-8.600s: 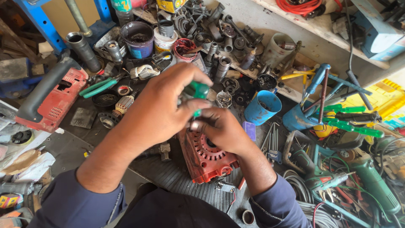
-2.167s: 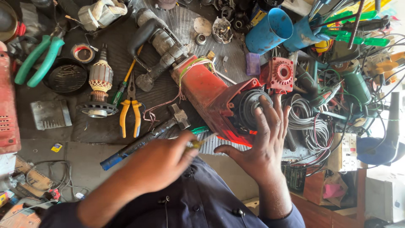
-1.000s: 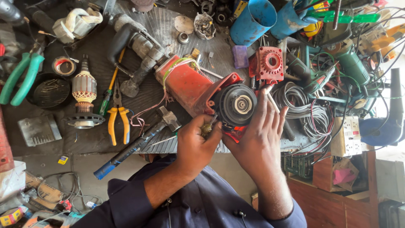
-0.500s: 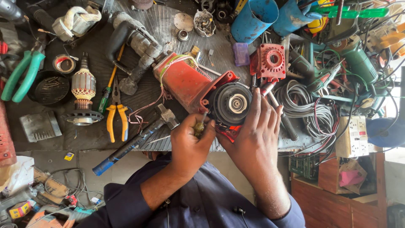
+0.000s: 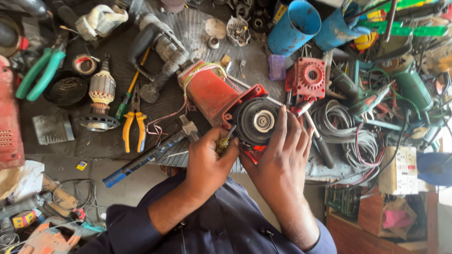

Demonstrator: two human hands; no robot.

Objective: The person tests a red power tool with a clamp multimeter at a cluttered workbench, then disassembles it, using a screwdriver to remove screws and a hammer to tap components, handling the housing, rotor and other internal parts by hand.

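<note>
A red power-tool motor housing point(image 5: 207, 91) lies on the dark bench mat, its round black end point(image 5: 256, 121) facing me. My left hand point(image 5: 207, 162) is closed on a small yellow-handled screwdriver point(image 5: 225, 140), whose tip meets the left rim of the black end. My right hand point(image 5: 285, 155) lies against the right side and underside of that black end with its fingers spread, steadying the housing. A red gear cover point(image 5: 306, 77) sits just beyond my right fingertips.
Yellow pliers point(image 5: 133, 124), a motor armature point(image 5: 100, 101) and green-handled cutters point(image 5: 40, 73) lie to the left. A blue-handled hammer point(image 5: 150, 153) lies by my left wrist. Blue cups point(image 5: 294, 26), coiled cables point(image 5: 339, 122) and green tools crowd the right.
My left hand came in from the lower left with the screwdriver and set it against the black end. My right hand shifted from open in the air to resting on the housing.
</note>
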